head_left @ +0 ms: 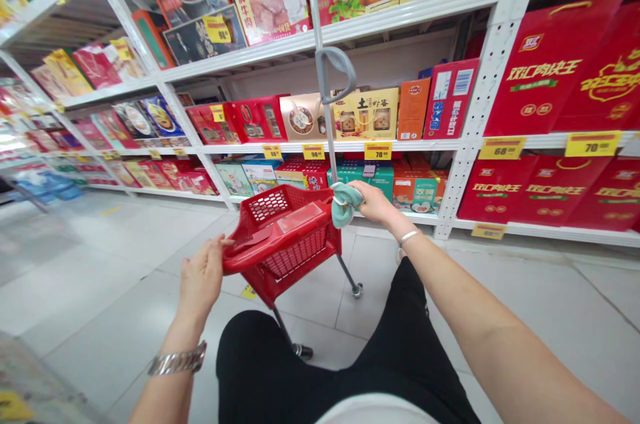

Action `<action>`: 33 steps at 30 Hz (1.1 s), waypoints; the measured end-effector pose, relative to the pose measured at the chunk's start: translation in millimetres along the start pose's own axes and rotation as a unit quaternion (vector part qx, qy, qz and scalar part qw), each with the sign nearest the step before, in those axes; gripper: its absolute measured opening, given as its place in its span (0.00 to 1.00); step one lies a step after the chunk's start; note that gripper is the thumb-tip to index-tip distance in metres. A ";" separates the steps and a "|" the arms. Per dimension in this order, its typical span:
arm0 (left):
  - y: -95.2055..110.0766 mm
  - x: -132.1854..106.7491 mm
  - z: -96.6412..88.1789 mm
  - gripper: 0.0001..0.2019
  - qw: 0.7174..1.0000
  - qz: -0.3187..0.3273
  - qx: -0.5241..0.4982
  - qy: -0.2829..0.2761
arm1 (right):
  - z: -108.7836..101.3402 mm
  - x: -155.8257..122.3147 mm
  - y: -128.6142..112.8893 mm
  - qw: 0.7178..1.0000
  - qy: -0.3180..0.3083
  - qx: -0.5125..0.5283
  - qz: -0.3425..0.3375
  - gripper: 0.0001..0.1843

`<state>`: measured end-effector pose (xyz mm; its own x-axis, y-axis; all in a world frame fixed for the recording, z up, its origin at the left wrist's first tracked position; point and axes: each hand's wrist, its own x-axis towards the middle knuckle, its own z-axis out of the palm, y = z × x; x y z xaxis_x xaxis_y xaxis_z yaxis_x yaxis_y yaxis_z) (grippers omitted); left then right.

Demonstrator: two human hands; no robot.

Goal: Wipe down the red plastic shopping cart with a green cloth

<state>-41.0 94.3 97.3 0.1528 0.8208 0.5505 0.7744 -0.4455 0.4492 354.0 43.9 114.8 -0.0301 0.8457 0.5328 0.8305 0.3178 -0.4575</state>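
A small red plastic shopping cart [295, 257] stands on the floor in front of my legs. The fingers of my left hand [203, 274] curl over the left end of its red handle [237, 260]. At the cart's right end, my right hand [373, 201] is closed on a bunched teal cloth [345, 205], its fingertips partly hidden behind the cloth. From that corner a thin metal pole [330, 141] rises past the top of the view, with a grey loop grip [336, 74] partway up.
White shelving [460, 144] with red gift boxes [550, 77] and other packaged food runs along the far side. Yellow price tags [378, 151] hang on the shelf edges. Pale floor tiles [125, 264] surround the cart, and an aisle leads away to the left.
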 end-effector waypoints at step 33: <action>123.1 -32.7 26.8 0.25 0.999 0.036 -0.010 -0.020 | 80.6 -69.3 -111.5 0.977 0.072 0.175 -0.098 0.24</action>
<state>65.8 22.3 115.8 0.2323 0.7992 0.5544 0.7475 -0.5114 0.4239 218.7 -15.7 71.6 -0.0691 0.6929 0.7177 0.5755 0.6153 -0.5387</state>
